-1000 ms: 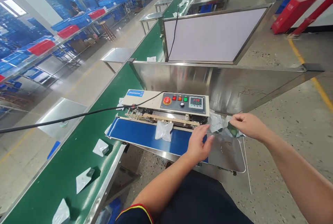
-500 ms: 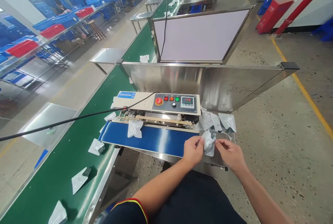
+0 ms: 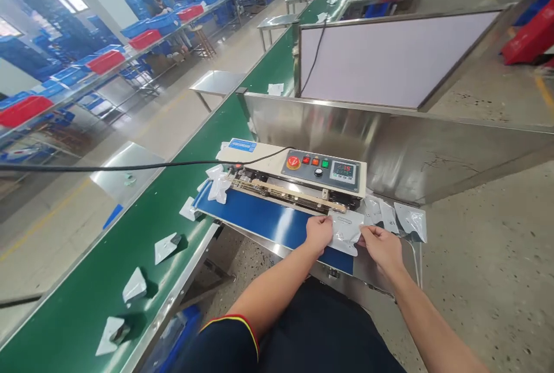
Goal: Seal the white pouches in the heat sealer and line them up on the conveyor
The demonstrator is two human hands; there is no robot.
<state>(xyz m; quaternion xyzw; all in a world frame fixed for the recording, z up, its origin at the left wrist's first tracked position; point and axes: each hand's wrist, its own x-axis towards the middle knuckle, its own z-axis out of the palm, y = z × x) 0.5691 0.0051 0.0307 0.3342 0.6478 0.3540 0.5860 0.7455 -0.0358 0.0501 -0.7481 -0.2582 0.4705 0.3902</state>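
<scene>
Between both hands a white foil pouch is stretched flat, its upper edge against the inlet of the band sealing machine. My left hand pinches the pouch's left side over the blue conveyor belt. On the pouch's right side, my right hand grips the edge between thumb and fingers. Another pouch lies at the far left end of the blue belt. Several more pouches rest on the steel surface to the right of the machine.
A long green conveyor runs diagonally on the left, carrying several scattered pouches. A steel partition stands behind the sealer, with a framed white panel beyond. A black cable crosses from the left. Tables with red and blue bins stand further back.
The pouch, crumpled between my hands before, is now spread flat at the sealer's inlet. The pouch on the blue belt has travelled left to its end. The view has turned left.
</scene>
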